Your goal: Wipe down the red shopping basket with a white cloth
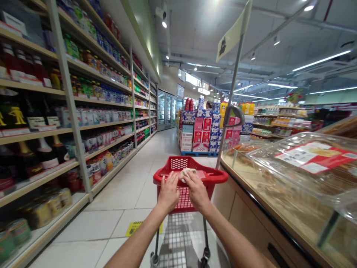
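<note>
A red plastic shopping cart (185,162) stands directly in front of me, with thin metal legs and wheels below. My left hand (169,193) is closed over the left half of its red handle bar (219,178), the fingers laid across the top. My right hand (198,191) presses a crumpled whitish cloth (185,175) against the middle of the bar, its fingers closed over it. Whether the cloth is fabric or paper I cannot tell. Part of the bar is hidden under both hands.
Tall shelves (106,128) of bottles and cans line the left side. A display counter (251,201) with clear plastic food boxes (306,160) stands close on the right, beside a sign pole (232,80). Stacked cartons (198,134) stand ahead, right of the tiled aisle (164,141).
</note>
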`<state>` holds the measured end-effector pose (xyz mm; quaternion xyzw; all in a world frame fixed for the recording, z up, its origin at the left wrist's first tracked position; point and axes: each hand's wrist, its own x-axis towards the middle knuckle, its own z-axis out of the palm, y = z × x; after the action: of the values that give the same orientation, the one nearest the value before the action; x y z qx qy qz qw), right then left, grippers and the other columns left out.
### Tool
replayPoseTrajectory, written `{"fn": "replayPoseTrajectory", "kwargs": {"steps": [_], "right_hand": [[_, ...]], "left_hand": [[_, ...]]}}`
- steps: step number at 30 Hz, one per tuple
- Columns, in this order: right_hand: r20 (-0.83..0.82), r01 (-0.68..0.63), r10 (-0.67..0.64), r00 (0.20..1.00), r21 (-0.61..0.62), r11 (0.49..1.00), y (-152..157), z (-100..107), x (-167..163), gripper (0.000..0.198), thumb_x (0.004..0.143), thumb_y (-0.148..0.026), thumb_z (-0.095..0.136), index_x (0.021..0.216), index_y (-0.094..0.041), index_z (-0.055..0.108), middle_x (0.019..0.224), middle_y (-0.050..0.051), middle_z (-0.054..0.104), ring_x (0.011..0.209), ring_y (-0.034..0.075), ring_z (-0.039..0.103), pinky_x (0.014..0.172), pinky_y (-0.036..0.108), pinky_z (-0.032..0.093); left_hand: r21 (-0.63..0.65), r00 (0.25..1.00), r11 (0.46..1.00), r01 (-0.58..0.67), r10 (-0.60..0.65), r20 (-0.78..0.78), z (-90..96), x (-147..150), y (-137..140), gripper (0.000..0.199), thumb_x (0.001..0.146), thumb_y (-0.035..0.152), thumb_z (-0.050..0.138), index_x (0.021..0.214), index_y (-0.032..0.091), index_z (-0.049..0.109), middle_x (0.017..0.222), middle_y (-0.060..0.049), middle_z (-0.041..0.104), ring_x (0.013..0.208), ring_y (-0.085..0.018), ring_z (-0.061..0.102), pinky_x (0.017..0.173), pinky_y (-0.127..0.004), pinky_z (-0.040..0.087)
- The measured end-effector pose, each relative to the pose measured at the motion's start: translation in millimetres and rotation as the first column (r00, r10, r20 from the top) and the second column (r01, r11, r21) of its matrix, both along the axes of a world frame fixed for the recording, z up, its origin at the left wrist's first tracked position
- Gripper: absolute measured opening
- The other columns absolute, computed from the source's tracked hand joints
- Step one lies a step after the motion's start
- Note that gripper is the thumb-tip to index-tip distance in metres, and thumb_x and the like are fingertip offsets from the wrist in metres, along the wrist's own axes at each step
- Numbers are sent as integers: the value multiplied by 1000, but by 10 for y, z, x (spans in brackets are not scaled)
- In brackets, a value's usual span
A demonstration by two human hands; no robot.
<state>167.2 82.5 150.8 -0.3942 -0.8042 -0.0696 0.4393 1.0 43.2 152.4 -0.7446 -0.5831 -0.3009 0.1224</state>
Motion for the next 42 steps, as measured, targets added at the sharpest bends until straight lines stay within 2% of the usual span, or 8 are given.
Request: {"fn": "replayPoseTrajectory", "kwargs": {"steps": [5,11,16,23,29,32,39,42], "right_hand": [[-151,225,-230,961,-48,973,66,20,205,43,71,-5,34,99,-18,63,113,9,57,110,22,47,96,45,34],[-28,-37,38,999,36,999,-50,6,4,47,73,-4,34,110,-21,58,124,6,49,118,19,40,100,40,32],[-158,193,-197,968,-37,980,5,-12,158,44,71,-5,35,105,-19,61,119,8,54,114,22,44,98,46,32],[-35,-30,29,999,-22,999,-212,56,-235,45,75,-7,36,114,-21,55,128,6,46,120,20,38,101,44,27],[-309,-188,138,941,-137,973,-172,215,-160,45,87,-26,25,130,-19,34,124,8,50,113,16,46,97,36,34],[-347,-71,26,938,-118,990,-44,135,32,46,88,-32,23,130,-18,34,126,9,47,113,17,46,92,35,38],[-4,81,-82,997,-33,996,103,-160,446,36,84,-34,35,112,-22,56,109,6,60,105,21,50,98,43,25],[-83,101,-104,991,-40,994,72,-175,290,37,86,-32,31,114,-22,54,107,5,61,101,20,51,97,45,23]], "left_hand": [[24,1000,1000,2,-2,-17,-23,-60,-32,55,69,8,36,123,13,42,131,-8,43,125,-22,31,104,-48,19],[14,1000,1000,-2,2,-28,7,-110,-72,54,68,8,35,122,12,43,129,-9,45,124,-22,33,104,-49,21],[-16,999,1000,-20,19,-31,33,-137,-111,56,66,7,36,121,12,44,130,-9,44,124,-23,32,104,-49,19],[-59,997,998,-20,24,75,143,-172,-130,50,71,9,33,121,10,44,130,-11,44,123,-21,34,103,-50,21],[31,989,995,93,-96,109,250,343,38,43,81,24,36,124,17,40,133,-10,41,124,-21,32,101,-48,27],[43,993,993,114,-115,17,217,492,140,42,77,27,47,118,17,46,124,-11,50,120,-24,38,101,-48,29],[100,999,995,-21,16,48,201,-380,193,31,83,24,36,105,18,57,107,-6,61,104,-19,52,95,-40,39],[157,993,984,-78,62,104,175,-295,199,31,84,21,33,100,18,59,101,-6,63,101,-18,53,93,-38,41]]}}
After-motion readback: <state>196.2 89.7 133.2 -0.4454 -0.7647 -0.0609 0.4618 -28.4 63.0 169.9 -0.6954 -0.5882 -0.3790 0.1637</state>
